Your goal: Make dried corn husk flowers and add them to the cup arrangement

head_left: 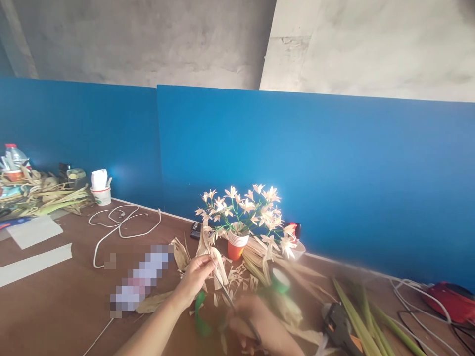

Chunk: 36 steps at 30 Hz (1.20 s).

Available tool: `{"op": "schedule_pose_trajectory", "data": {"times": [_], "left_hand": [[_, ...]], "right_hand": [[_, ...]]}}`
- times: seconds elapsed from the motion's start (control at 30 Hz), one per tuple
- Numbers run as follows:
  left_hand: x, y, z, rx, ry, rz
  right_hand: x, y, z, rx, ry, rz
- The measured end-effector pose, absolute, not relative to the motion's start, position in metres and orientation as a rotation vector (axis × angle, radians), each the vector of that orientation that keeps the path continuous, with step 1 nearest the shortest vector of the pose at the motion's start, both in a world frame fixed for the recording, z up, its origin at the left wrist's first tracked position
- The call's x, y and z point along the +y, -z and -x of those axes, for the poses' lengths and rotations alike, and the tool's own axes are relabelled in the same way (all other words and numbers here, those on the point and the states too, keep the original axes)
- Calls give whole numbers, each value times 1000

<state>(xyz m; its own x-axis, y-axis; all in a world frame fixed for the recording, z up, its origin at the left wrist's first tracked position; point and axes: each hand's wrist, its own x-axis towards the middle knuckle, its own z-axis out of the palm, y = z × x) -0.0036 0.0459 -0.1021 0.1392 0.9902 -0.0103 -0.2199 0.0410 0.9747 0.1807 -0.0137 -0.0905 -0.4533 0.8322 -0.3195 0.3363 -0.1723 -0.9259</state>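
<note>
My left hand (196, 277) is closed in a pinch on a pale corn husk strip (221, 272), in front of the cup of flowers. My right hand (250, 316), smeared by motion, is lower and to the right. It is wrapped round a thin dark tool (225, 292) that looks like scissors, its tip reaching up to the husk at my left fingers. Green tape (202, 316) lies just below the left hand. A roll of green tape (280, 281) is beyond the right hand. Husk flowers on green stems (245, 205) stand in an orange-and-white paper cup (238, 242).
Husk scraps (237, 277) litter the brown table (67, 316). A glue gun (339, 326) and green leaves (356, 316) lie at right, near a red device (451, 301). White cable (118, 227), a blurred-out object (143, 279) and a white cup (101, 194) are at left. A blue partition (315, 168) stands behind.
</note>
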Motion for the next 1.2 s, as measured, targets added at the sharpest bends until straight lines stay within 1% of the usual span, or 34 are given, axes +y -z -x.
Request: {"op": "schedule_pose_trajectory", "data": {"times": [0.23, 0.43, 0.6, 0.77, 1.03, 1.2], "left_hand": [[46, 100, 6, 1029, -1213, -1048], [44, 92, 9, 999, -1233, -1011], [45, 91, 10, 979, -1242, -1054], [47, 95, 10, 976, -1271, -1048], [50, 102, 9, 1027, -1307, -1000], [48, 100, 6, 1025, -1339, -965]], "right_hand": [[-13, 97, -183, -1664, -1609, 1281], [-13, 90, -180, -1714, -1518, 1280], [-11, 93, -179, -1740, -1473, 1205], [-11, 97, -180, -1753, -1359, 1265], [-12, 95, -179, -1704, -1406, 1322], [-12, 94, -179, -1695, -1368, 1325]]}}
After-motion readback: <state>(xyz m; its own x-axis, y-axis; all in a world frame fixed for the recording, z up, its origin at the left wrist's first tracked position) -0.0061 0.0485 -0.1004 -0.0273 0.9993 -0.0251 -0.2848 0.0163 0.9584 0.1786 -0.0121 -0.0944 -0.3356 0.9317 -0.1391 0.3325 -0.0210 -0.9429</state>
